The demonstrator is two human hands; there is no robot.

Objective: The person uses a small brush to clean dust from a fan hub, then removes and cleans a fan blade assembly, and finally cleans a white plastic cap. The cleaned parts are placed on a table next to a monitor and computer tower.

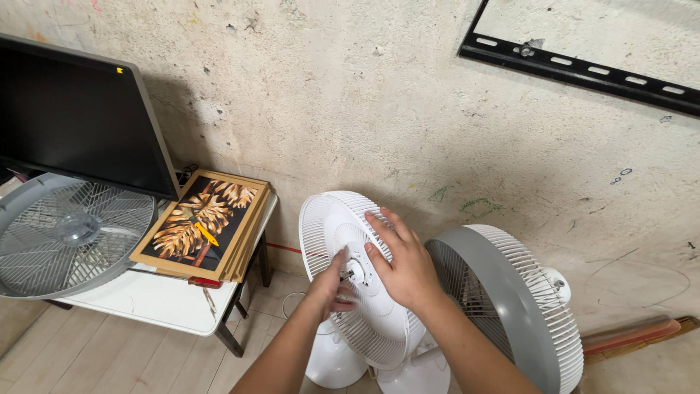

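A white fan head (pixel 328 226) with its front grille off stands on a white base (pixel 332 365) on the floor. My right hand (pixel 401 266) lies flat on the rear guard, fingers spread, steadying it. My left hand (pixel 332 288) pinches the small metal shaft at the hub (pixel 353 273) with its fingertips. A second fan with a grey rim and white grille (pixel 510 299) stands just to the right, close behind my right forearm.
A low white table (pixel 146 306) at left carries a detached grey fan grille (pixel 69 230), a dark monitor (pixel 73 117) and stacked frames with a gold leaf picture (pixel 204 222). A rough plaster wall is behind; a black bracket (pixel 583 69) hangs upper right. Wooden sticks (pixel 634 335) lie at right.
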